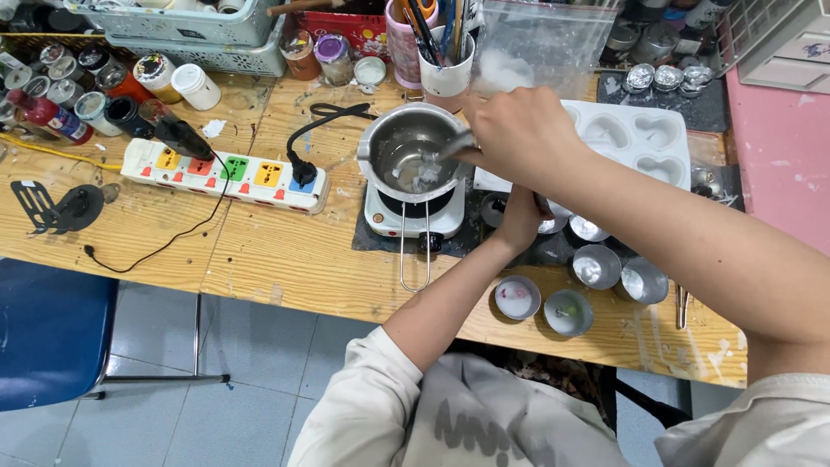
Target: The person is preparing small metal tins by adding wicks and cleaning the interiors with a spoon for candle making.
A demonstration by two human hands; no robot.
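Your bench (285, 259) is crowded, so every reach passes close to something. The power strip (226, 173) lies just left of the small hotplate (413, 216), whose cord runs beside it. On the hotplate sits the steel pot (406, 156), with pale lumps in its bottom and its wire handle jutting over the bench edge toward you. Your right hand (519, 138) is closed on a stirrer, its tip in the pot. Your left hand (519, 220) seems curled around a small tin, though your right arm hides most of it. Nudge that handle and the pot could tip its contents toward the strip.
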